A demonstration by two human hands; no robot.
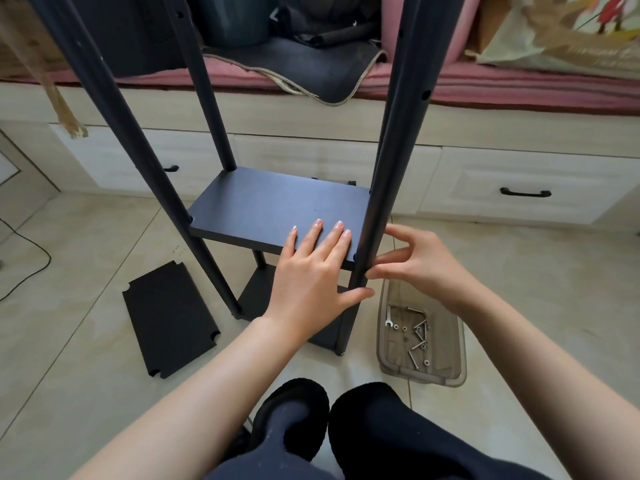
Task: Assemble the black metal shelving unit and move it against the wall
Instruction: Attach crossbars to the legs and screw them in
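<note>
The black shelving unit stands on the tiled floor before me, with several upright poles and a mounted shelf board (pixel 263 206) above a lower board (pixel 258 292). My left hand (pixel 311 271) lies flat on the shelf board's near right corner, fingers straight, thumb reaching under toward the near right pole (pixel 391 161). My right hand (pixel 419 265) is at that pole's right side, level with the shelf, fingertips pinched together against it; what they hold is hidden. A loose black shelf board (pixel 169 320) lies on the floor at the left.
A clear plastic tray (pixel 450 368) with several bolts, nuts and a small wrench sits on the floor at the right. Behind the unit runs a white drawer base (pixel 519 174) with a pink mattress and clutter. A cable (pixel 31 247) lies at the left. My knees and slipper fill the bottom.
</note>
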